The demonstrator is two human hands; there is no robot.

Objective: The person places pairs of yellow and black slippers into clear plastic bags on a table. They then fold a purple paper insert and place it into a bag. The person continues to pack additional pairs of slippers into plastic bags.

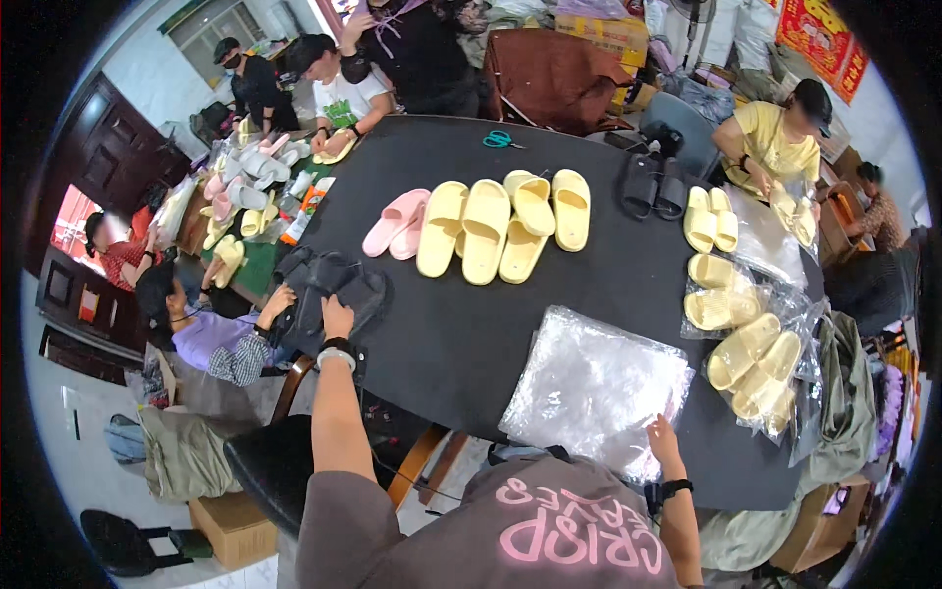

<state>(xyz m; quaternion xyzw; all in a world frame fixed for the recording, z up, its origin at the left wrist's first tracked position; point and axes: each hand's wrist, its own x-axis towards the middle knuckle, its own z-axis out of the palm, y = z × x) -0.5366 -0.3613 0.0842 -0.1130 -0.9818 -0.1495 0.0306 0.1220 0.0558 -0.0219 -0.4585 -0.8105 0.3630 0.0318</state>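
Observation:
My left hand [338, 319] reaches to the table's left edge, its fingers bent over one of several black slippers [360, 296] bunched there. A co-worker's hand [282, 299] touches the same pile from the left. My right hand [664, 444] lies at the right edge of a stack of clear plastic bags [589, 378], fingers stretched out against it. Beyond the bags, pale yellow slippers [486, 231] stand in a row, some overlapping. A pink pair [396, 224] sits at the row's left end.
Bagged yellow slippers [756, 368] and an unbagged pair [711, 220] line the right side of the dark table [446, 339]. Teal scissors [502, 140] and black slippers [655, 185] lie at the far side. A chair [280, 466] stands left of me. Several co-workers surround the table.

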